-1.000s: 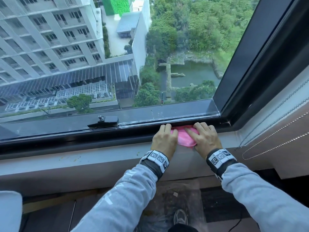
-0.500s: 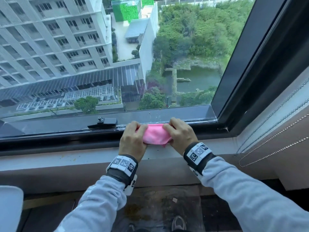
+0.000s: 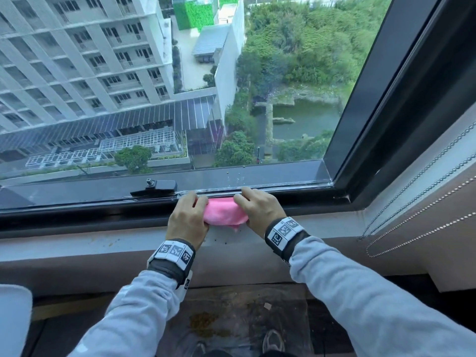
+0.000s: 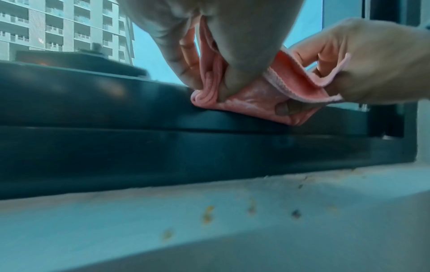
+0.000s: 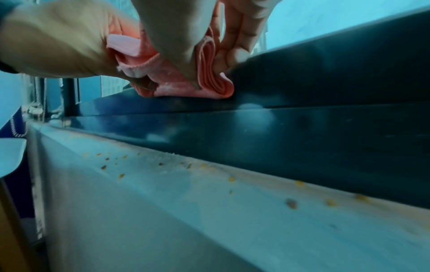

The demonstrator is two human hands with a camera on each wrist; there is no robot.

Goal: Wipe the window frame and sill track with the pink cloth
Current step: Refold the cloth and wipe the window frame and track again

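The folded pink cloth (image 3: pixel 223 212) lies bunched on the top edge of the black window frame (image 3: pixel 77 215), between my two hands. My left hand (image 3: pixel 189 215) grips its left end and my right hand (image 3: pixel 258 207) grips its right end, fingers reaching over into the sill track (image 3: pixel 283 188). From the left wrist, my left hand (image 4: pixel 209 55) pinches the folded layers of the cloth (image 4: pixel 251 100) against the frame (image 4: pixel 93 103). From the right wrist, my right hand (image 5: pixel 186 46) pinches the cloth (image 5: pixel 209 86) the same way. The fingertips in the track are hidden.
A black window latch (image 3: pixel 159 188) sits on the frame just left of my left hand. The pale sill (image 3: pixel 77 243) carries yellow-brown crumbs (image 5: pixel 300 183). Beaded blind chains (image 3: pixel 412 202) hang at the right by the vertical frame (image 3: pixel 386 112). Crumbs lie on the floor (image 3: pixel 206 323) below.
Both hands and the cloth have slid leftward along the frame, away from the right corner and closer to the latch. The cloth is now more bunched between the hands.
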